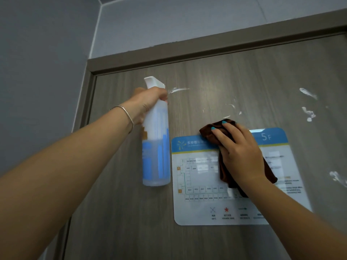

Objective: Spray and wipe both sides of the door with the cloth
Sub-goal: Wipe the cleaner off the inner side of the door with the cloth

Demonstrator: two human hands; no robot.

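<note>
Foam streaks (pixel 178 90) are sitting just above my right hand (pixel 242 156), pressing cloth (pixel 210 132) flat; left hand (pixel 148 102) is gripping bottle (pixel 156 147).

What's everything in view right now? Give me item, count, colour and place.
door: one, grey-brown wood grain, fills the centre and right of the view.
door frame: one, darker brown, along the door's top and left edge.
foam smears: several, white, on the upper door, mostly to the right.
floor-plan sign: one, white with a blue header marked 5F, stuck on the door at centre right.
spray bottle: one, translucent with a white trigger head and blue label, held upright before the door, left of the sign.
cloth: one, brown, pressed over the sign's upper part.
wall: grey, left and above.
bracelet: one, silver, left wrist.
left hand: grips the bottle's neck.
right hand: flat on the cloth.
</note>
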